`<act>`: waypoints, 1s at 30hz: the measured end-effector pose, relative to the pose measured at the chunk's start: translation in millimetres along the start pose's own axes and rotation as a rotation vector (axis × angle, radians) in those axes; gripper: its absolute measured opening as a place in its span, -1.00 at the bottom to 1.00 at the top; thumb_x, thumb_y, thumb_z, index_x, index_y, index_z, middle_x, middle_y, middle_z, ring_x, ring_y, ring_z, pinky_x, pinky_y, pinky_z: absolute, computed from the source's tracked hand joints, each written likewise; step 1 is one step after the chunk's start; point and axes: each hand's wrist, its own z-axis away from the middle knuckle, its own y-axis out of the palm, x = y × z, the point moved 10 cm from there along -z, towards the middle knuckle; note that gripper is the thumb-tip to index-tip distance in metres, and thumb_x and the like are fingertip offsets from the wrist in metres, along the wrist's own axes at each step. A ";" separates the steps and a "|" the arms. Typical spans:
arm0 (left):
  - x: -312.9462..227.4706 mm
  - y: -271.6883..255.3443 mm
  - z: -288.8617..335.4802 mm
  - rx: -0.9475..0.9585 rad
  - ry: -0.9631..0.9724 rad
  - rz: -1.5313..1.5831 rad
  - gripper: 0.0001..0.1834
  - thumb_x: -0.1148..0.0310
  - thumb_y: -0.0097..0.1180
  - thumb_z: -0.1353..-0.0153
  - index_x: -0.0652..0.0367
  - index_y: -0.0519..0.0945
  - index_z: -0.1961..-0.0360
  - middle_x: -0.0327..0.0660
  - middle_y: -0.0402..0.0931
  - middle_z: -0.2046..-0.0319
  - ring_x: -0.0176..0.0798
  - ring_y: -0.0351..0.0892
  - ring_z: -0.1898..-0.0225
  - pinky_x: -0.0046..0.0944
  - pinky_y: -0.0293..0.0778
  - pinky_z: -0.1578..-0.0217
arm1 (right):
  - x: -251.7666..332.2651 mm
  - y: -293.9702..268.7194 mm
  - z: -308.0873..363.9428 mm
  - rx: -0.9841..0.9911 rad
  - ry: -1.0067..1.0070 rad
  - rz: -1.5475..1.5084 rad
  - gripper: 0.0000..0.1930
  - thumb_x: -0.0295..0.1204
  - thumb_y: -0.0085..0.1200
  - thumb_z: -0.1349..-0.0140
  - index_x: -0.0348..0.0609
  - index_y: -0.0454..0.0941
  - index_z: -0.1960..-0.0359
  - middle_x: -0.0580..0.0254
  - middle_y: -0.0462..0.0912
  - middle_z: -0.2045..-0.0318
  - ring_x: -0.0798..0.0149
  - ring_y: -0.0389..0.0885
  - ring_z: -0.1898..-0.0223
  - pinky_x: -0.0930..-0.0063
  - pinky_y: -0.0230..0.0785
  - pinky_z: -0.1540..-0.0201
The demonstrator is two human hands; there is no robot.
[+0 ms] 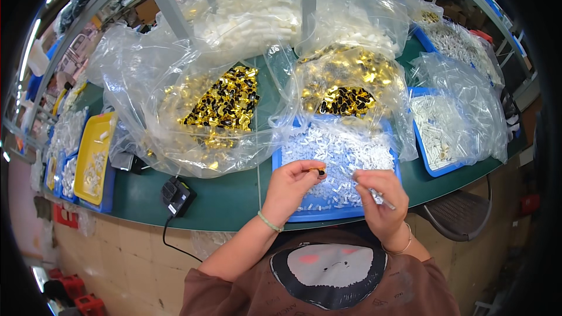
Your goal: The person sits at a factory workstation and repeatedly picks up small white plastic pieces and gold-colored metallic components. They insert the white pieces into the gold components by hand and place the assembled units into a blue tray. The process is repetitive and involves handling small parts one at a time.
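Note:
My left hand [291,187] is closed, with a small gold-and-black piece [319,171] pinched between thumb and fingertips. Level with it, my right hand [381,213] is curled around a slim silvery tool [383,199], whose rear end sticks out beside the palm; its tip is too small to make out. A short gap separates the two hands. Both are held over a blue tray [328,217] full of small white and clear plastic pieces [336,146]. Just beyond the tray, an opened clear bag holds gold-and-black pieces [346,100] like the pinched one.
A larger bag of gold-and-black parts [225,105] spreads to the left. Farther back lie bags of white parts [252,20], behind grey metal posts [308,0]. A blue tray [436,171] stands right, a yellow tray [93,199] left. A black corded device [177,196] sits at the edge.

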 end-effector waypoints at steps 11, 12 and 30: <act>-21.0 -12.8 10.2 -0.065 0.140 0.047 -0.65 0.61 0.17 -0.27 0.39 0.54 -0.10 -0.11 0.63 0.07 -0.28 0.64 -0.02 -0.42 0.52 0.00 | -54.2 58.8 25.3 0.602 0.225 0.130 -0.84 -0.54 0.21 -0.07 -0.16 0.58 0.27 0.13 0.57 0.34 0.03 0.62 0.34 0.23 0.49 0.30; -19.2 -12.3 10.0 -0.055 0.117 0.039 -0.65 0.60 0.17 -0.28 0.39 0.53 -0.10 -0.11 0.63 0.06 -0.28 0.64 -0.02 -0.42 0.53 0.00 | -54.8 63.7 30.1 0.668 0.252 0.121 -0.84 -0.52 0.24 -0.08 -0.15 0.59 0.28 0.14 0.57 0.33 0.04 0.63 0.33 0.24 0.49 0.30; -10.3 -5.6 8.6 0.046 -0.037 0.206 -0.73 0.48 0.15 -0.34 0.20 0.52 -0.04 -0.06 0.61 0.04 -0.24 0.65 0.02 -0.35 0.59 0.01 | -58.3 89.9 32.2 0.747 0.118 0.282 -0.82 -0.43 0.27 -0.05 -0.16 0.56 0.33 0.14 0.55 0.36 0.00 0.61 0.35 0.18 0.49 0.33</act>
